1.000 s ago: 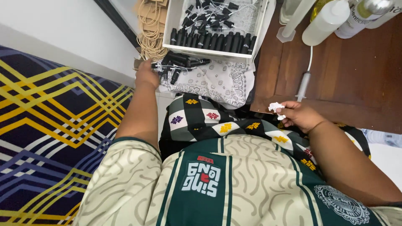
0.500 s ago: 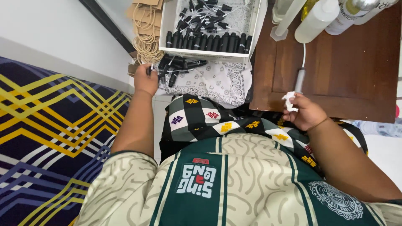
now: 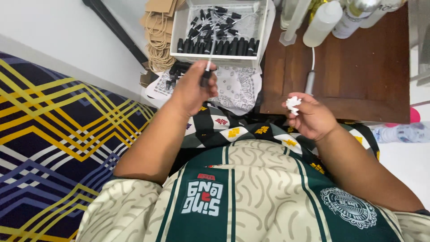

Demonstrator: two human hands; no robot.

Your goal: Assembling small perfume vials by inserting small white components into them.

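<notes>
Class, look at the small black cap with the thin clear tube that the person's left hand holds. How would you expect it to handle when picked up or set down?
The black cap with its tube is pinched in the left hand, so it is probably very light. The thin clear tube looks likely to flex. Its rounded cap may roll if laid on the patterned cloth.

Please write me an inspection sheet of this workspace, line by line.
Surface: dark brown wooden table, patterned white cloth beside it.
Job's things: small black dropper cap with thin tube; white crumpled scrap.
Clutter: white tray of black caps, clear plastic bottles, brown paper bags with string handles.
Grips: left hand pinches the cap; right hand holds the scrap.
Cables: white cord on the table.
Surroundings: blue-yellow patterned fabric.
</notes>
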